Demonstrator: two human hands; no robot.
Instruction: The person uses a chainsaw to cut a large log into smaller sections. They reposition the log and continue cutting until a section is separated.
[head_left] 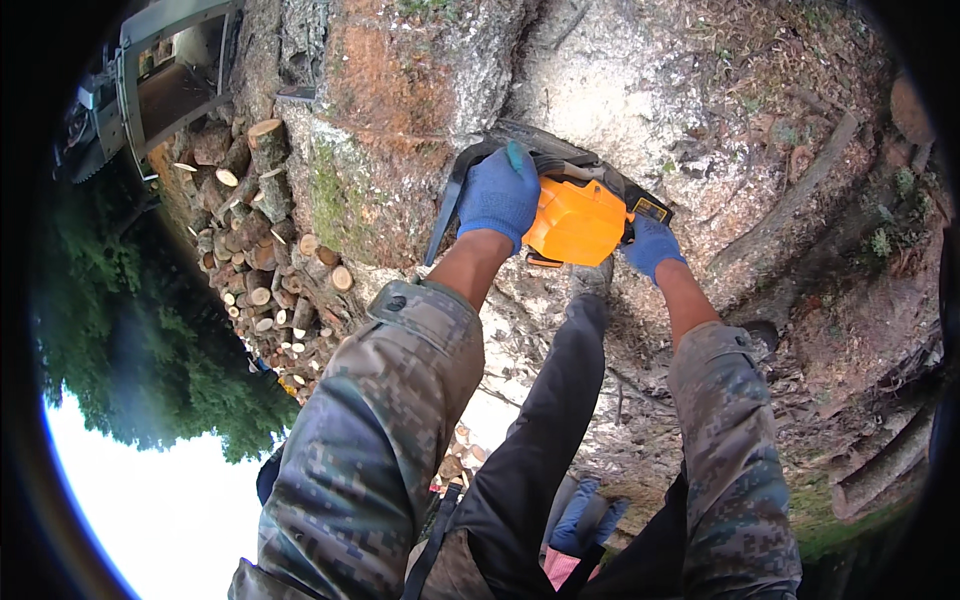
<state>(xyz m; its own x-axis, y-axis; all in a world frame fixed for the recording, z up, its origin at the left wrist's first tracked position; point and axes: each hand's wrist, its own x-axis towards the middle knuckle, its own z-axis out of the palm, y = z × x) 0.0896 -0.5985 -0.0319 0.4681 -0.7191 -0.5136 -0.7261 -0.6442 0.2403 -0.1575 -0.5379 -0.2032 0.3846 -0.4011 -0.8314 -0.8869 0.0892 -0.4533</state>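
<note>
Both gloved hands grip the chainsaw (575,215): the left hand (498,195) is clamped on its black front handle, the right hand (650,245) closed round the rear handle. The saw's orange body sits against the big trunk (400,130). Left of the saw lies a pile of cut logs (260,250).

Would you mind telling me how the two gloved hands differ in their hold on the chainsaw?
The left hand wraps the black front handle on top of the chainsaw, while the right hand grips its rear end, lower in the picture. The left hand shows its whole back; the right hand is partly hidden behind the orange body. Both wear blue gloves, and both forearms are bare below camouflage sleeves.
</note>
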